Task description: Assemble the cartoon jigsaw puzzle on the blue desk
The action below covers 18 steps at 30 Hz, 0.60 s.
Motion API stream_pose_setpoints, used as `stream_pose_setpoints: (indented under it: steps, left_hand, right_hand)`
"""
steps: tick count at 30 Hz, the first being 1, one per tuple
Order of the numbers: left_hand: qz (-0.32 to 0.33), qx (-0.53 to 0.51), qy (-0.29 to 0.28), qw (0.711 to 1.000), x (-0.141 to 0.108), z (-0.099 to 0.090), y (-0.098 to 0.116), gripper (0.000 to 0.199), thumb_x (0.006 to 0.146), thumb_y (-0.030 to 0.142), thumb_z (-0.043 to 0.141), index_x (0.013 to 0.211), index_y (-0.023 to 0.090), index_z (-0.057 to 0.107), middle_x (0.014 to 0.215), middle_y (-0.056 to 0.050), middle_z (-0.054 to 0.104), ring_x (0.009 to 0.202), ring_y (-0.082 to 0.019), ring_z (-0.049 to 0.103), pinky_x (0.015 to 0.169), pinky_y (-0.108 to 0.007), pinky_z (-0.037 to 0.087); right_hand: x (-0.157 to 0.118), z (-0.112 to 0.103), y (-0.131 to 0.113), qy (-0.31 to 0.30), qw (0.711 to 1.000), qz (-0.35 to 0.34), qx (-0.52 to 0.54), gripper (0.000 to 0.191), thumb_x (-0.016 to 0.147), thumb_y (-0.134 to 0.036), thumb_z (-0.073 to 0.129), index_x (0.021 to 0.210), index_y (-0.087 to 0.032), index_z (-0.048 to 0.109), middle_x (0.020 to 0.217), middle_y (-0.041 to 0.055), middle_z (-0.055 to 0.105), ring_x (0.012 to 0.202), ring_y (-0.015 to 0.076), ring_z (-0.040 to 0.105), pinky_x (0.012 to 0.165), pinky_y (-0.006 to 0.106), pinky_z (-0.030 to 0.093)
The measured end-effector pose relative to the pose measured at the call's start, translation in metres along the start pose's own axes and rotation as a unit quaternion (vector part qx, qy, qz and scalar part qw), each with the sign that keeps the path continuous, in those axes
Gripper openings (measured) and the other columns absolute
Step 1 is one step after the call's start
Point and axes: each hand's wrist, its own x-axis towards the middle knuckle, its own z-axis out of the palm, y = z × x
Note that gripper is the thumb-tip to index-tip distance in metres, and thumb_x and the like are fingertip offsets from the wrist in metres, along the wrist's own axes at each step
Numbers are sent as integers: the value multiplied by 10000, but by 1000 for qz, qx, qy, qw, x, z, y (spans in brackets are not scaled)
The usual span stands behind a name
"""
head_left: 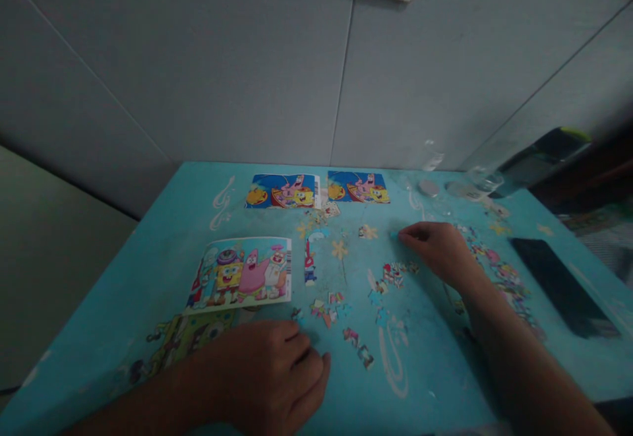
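Note:
My right hand (438, 248) reaches over the far right part of the table, with thumb and fingertips pinched on a small light-blue jigsaw piece (394, 235). Near the front edge rests my left hand (277, 373), its fingers curled together and no piece visible in them. Just beyond it lie several loose jigsaw pieces (329, 311). A short joined strip of pieces (310, 261) stands beside a cartoon picture card (240, 274). Between the hands is a small joined cluster (394, 274), with loose blue pieces (380, 314) below it.
Two blue picture cards (281, 192) (359, 187) lie at the back. A heap of pieces (499, 271) and a dark phone-like slab (564, 287) are at right. Clear glass jars (432, 159), a lid (428, 188) and a dark bottle (539, 155) occupy the back right. Behind is a grey wall (222, 60).

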Motion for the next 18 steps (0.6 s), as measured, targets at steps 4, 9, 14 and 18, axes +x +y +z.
stream_pose_setpoints:
  steps: [4,9,14,18]
  left_hand:
    - [7,8,-6,1000,-3,2,-4,244,939,169,495,1028,95,710,693,-32,633,537,-161,580,447,-328,476]
    - [-7,60,30,998,-2,8,-13,301,984,126,455,1175,71,681,877,-84,719,774,-194,696,648,-340,608]
    - [-85,95,19,992,41,16,-17,274,997,139,515,1233,66,633,1041,-116,698,1067,-257,667,919,-400,588]
    - [-185,87,-70,976,101,40,-29,274,1014,149,459,1230,90,617,1236,-138,646,1247,-269,574,1064,-404,495]
  right_hand:
    - [-1,0,-1,-3,1000,7,-15,270,877,-426,638,844,-220,810,764,68,780,673,246,717,620,351,502]
    - [2,-5,8,-8,999,24,-47,357,905,-494,608,842,-210,815,769,76,780,681,250,715,615,343,462]
    - [12,-7,31,14,999,-37,-20,293,916,-404,617,1017,-208,810,939,79,795,801,240,716,716,330,495]
    - [17,2,37,-11,994,-107,1,309,904,-406,662,1105,-211,793,1023,73,776,864,216,699,790,311,514]
